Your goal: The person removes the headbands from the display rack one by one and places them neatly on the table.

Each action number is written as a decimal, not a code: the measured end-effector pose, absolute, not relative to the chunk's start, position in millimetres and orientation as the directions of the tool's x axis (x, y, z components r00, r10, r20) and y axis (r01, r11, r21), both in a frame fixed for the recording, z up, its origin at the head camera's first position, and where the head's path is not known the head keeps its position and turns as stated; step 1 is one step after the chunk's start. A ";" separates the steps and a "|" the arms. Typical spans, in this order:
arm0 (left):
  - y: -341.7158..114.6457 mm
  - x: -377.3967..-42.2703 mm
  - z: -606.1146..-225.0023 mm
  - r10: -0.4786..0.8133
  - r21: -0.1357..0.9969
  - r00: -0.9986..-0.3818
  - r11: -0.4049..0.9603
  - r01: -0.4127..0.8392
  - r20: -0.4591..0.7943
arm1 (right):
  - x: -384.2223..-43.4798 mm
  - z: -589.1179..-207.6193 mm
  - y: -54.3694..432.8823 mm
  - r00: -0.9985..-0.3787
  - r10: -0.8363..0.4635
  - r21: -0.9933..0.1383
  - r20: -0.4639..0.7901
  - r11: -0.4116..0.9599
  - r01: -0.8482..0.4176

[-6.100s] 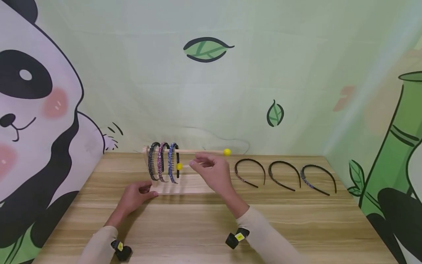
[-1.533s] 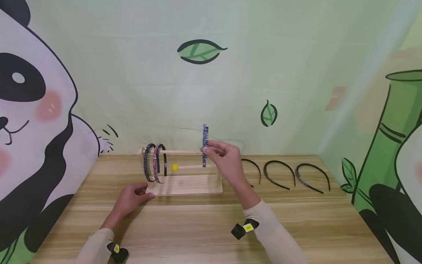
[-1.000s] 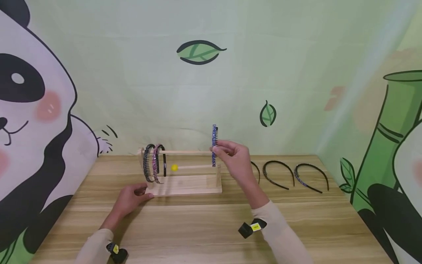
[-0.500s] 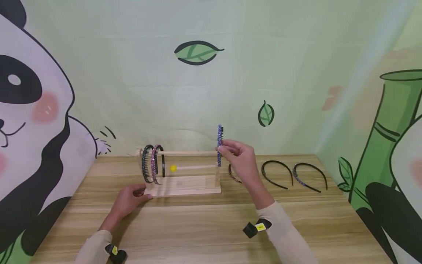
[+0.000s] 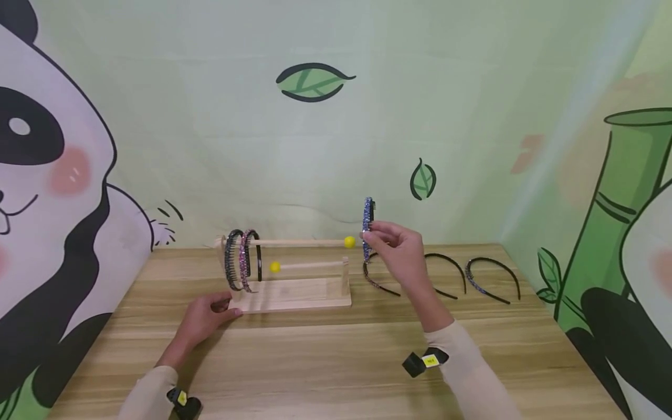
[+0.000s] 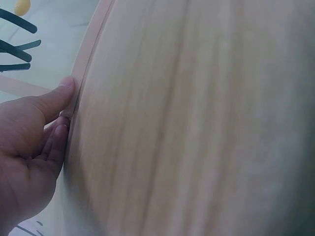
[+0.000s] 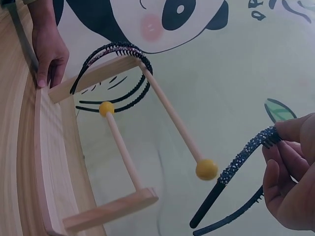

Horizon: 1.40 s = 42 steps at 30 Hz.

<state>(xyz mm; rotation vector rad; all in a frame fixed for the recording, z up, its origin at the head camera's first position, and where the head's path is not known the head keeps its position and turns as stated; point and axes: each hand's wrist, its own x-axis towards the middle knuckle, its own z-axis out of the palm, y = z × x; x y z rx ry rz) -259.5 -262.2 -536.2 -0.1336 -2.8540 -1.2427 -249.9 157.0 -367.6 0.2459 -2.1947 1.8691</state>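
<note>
Pinched between the right hand's (image 5: 401,254) thumb and fingers is a blue glittery toothed headband (image 5: 367,214). It hangs upright just beyond the yellow ball tip (image 5: 349,242) of the upper rod, apart from it in the right wrist view. A pale wooden headband rack (image 5: 294,296) stands on the table. Thumb and fingers of the left hand (image 5: 205,319) grip the near left corner of its base, as the left wrist view shows close up. A black headband (image 5: 231,262) and a pink glittery headband (image 5: 244,265) hang on the upper rod's left end.
On the table (image 5: 315,361), right of the rack, lie three thin dark headbands, one with blue glitter (image 5: 475,284). The right hand partly hides another headband (image 5: 380,286). A lower rod with a yellow ball (image 5: 275,266) points left. Behind hangs a panda-printed cloth (image 5: 226,116).
The right hand took the blue headband from beside the others and slid it rightward along the upper rod, past its ball tip, which shows again. The left hand stays at the base.
</note>
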 end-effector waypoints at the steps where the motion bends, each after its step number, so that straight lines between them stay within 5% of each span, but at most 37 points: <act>1: -262.4 -259.5 -536.2 0.069 0.730 -0.996 0.678 0.089 0.057 | -250.1 -368.6 159.7 -0.955 0.034 -0.944 0.294 0.164 -0.285; 42: -263.7 -259.6 -536.1 0.076 0.732 -0.996 0.675 0.093 0.057 | -236.2 -419.8 267.5 -0.906 0.298 -0.851 0.300 0.514 -0.113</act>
